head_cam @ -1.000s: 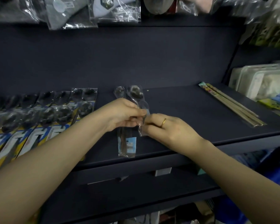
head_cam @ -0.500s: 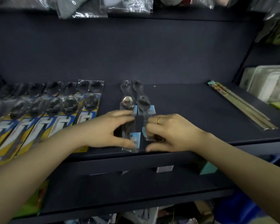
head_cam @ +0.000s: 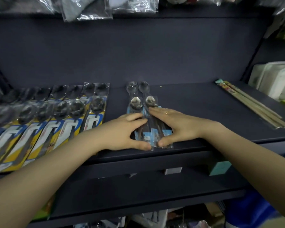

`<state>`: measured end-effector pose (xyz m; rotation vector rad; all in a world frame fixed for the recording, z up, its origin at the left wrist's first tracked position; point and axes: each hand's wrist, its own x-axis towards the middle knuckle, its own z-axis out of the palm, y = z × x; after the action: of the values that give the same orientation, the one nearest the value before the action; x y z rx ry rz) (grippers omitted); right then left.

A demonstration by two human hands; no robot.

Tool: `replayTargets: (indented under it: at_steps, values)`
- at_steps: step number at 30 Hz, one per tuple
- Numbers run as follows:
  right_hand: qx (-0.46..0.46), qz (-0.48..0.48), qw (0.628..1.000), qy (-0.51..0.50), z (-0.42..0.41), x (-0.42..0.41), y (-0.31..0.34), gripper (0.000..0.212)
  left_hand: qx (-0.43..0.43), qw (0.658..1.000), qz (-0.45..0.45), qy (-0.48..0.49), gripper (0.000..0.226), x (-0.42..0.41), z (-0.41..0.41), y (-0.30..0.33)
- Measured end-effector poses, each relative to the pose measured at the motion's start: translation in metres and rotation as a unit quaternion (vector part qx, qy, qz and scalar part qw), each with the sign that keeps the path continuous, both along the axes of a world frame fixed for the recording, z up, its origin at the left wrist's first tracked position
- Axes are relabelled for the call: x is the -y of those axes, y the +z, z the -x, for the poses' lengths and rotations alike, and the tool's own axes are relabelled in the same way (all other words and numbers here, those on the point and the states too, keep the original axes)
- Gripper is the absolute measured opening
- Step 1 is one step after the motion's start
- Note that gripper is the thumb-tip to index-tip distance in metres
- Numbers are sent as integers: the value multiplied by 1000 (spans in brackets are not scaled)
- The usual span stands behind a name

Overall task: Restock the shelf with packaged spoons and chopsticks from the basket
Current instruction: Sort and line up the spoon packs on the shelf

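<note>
My left hand (head_cam: 122,134) and right hand (head_cam: 176,125) lay flat, grip released, bracketing the clear-wrapped, blue-labelled spoon packs (head_cam: 152,134) at the dark shelf's (head_cam: 196,99) front edge. I judged a careless nudge could slide the slick packs off that lip.

Clear spoon packs (head_cam: 146,137) with blue cards are laid flat, overlapped in two rows, mid-shelf (head_cam: 196,116); yellow-carded packs (head_cam: 59,129) are fanned at left; wrapped chopsticks (head_cam: 252,105) are laid aslant at right

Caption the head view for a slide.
Left hand and right hand rest on blue-labelled spoon packs on the shelf, between yellow-carded spoons and packaged chopsticks.
</note>
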<state>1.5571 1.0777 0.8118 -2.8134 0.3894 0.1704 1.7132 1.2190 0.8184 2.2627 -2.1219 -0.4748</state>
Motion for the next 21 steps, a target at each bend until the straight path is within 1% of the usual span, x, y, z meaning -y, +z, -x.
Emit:
replayTargets:
  at_steps: [5,8,9,10,11,12,13,14,15,16,17,19,20,21]
  values:
    - [-44,8,999,-4,-10,4,6,105,17,999,28,-15,94,7,-2,4]
    - [-27,-17,999,-22,-12,6,4,106,29,999,37,-25,96,10,-3,5]
    - [4,-34,999,-30,-11,5,2,106,23,999,41,-26,96,11,-5,7]
    - [58,-56,996,-45,-8,3,1,102,11,998,55,-27,97,11,-6,10]
    - [131,-77,986,-75,-2,1,0,94,0,996,85,-29,97,12,-8,12]
    - [210,-86,968,-112,4,1,0,80,-8,991,128,-34,91,13,-8,15]
    - [281,-78,945,-150,13,1,1,64,-18,983,175,-43,79,16,-8,18]
    - [332,-56,922,-189,22,3,2,48,-31,975,215,-52,62,19,-6,21]
    - [356,-27,906,-229,33,7,3,34,-42,967,244,-63,47,24,0,23]
    - [358,1,895,-267,45,13,4,25,-47,961,261,-76,38,30,7,26]
    - [348,26,886,-306,57,22,4,22,-46,959,266,-89,34,37,16,29]
    - [311,75,862,-394,83,45,2,24,-32,958,257,-121,35,54,37,33]
    - [273,122,852,-429,95,57,1,28,-22,957,253,-138,37,62,47,34]
    - [216,178,851,-445,107,69,-1,32,-10,956,250,-154,38,71,56,34]
